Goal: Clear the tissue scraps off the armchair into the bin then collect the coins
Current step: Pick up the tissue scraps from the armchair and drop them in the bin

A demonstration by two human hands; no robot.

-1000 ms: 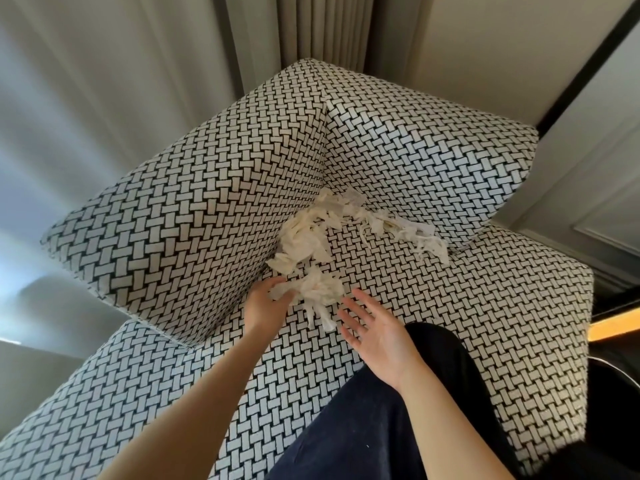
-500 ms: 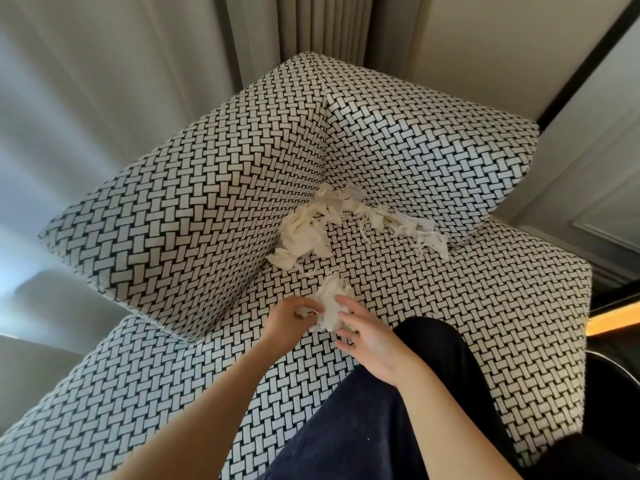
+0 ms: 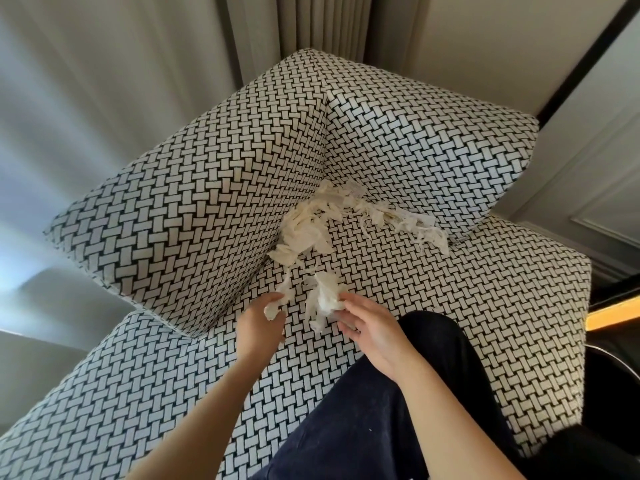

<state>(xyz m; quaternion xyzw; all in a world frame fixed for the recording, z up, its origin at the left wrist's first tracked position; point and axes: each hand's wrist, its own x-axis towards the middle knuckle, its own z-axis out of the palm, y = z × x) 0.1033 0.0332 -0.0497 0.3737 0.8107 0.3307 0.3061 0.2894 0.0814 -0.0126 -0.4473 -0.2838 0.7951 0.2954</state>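
Note:
A black-and-white woven armchair (image 3: 450, 306) fills the view. A pile of white tissue scraps (image 3: 311, 230) lies in the back corner of the seat, and a thinner trail of scraps (image 3: 408, 226) runs right along the backrest. My left hand (image 3: 259, 323) pinches a small scrap (image 3: 273, 308) just above the seat. My right hand (image 3: 370, 327) grips a bigger crumpled wad of tissue (image 3: 325, 299). The two hands are a little apart. No coins or bin show in this view.
My knee in dark trousers (image 3: 363, 427) rests on the seat's front. Two patterned cushions (image 3: 194, 209) form the corner behind the pile. Curtains (image 3: 322, 22) hang behind the chair. A dark object with an orange strip (image 3: 613, 317) stands at the right.
Both hands closed in on the nearest clump, split it and lifted it off the seat. The hands now hold separate pieces and have drawn slightly apart.

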